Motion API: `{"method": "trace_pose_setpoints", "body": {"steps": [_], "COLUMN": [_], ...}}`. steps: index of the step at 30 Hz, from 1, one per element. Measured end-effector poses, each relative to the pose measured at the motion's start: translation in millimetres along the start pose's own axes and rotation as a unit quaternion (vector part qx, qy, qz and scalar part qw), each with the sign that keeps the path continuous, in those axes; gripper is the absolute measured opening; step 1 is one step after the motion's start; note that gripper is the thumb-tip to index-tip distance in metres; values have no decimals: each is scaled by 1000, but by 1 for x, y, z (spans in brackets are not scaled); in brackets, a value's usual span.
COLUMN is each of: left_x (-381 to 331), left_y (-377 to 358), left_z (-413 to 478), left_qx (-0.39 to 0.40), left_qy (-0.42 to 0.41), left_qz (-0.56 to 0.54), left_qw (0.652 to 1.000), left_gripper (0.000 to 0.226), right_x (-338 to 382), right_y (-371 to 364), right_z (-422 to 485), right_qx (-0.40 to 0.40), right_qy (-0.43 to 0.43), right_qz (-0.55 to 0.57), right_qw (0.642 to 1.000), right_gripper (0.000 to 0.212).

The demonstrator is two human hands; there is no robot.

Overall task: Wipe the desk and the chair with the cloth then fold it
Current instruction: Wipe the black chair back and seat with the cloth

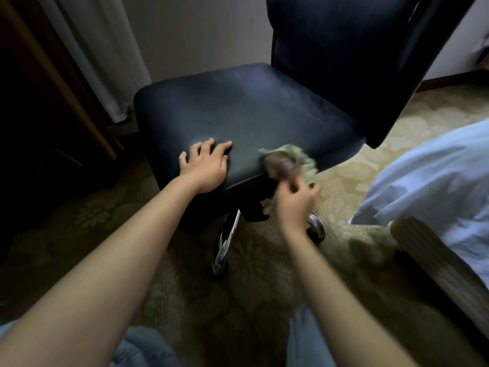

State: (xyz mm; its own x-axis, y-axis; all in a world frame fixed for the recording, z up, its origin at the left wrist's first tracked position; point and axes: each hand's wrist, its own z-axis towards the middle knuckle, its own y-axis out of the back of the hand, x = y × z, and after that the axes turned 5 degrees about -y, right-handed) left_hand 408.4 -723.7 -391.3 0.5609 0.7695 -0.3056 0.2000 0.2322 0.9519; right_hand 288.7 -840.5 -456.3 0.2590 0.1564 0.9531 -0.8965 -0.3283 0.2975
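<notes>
A dark blue office chair (251, 109) with a padded seat and a tall backrest stands in front of me on chrome legs. My left hand (205, 165) lies flat on the front left part of the seat, fingers spread. My right hand (293, 200) is blurred by motion and grips a bunched greenish-brown cloth (293, 161) against the seat's front right edge. Part of the cloth hangs below the hand.
A bed with white sheets (434, 186) and a wooden frame stands close on the right. Dark wooden furniture (53, 102) and a pale curtain (105, 62) are at the left. Patterned carpet (264, 300) covers the floor. The chair's chrome leg (225, 242) reaches toward me.
</notes>
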Motion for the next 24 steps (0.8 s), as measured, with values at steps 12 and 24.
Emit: {"method": "trace_pose_setpoints", "body": {"steps": [12, 24], "left_x": [4, 2], "left_y": [1, -7], "left_z": [1, 2], "left_qx": [-1, -22], "left_qy": [9, 17], "left_qz": [16, -8], "left_qw": [1000, 1000], "left_gripper": [44, 43], "right_x": [-21, -11], "right_y": [-18, -14], "right_z": [-33, -16], "right_qx": [23, -39], "right_qy": [-62, -33], "right_qz": [177, 137], "right_qw": [982, 989], "right_gripper": [42, 38]}}
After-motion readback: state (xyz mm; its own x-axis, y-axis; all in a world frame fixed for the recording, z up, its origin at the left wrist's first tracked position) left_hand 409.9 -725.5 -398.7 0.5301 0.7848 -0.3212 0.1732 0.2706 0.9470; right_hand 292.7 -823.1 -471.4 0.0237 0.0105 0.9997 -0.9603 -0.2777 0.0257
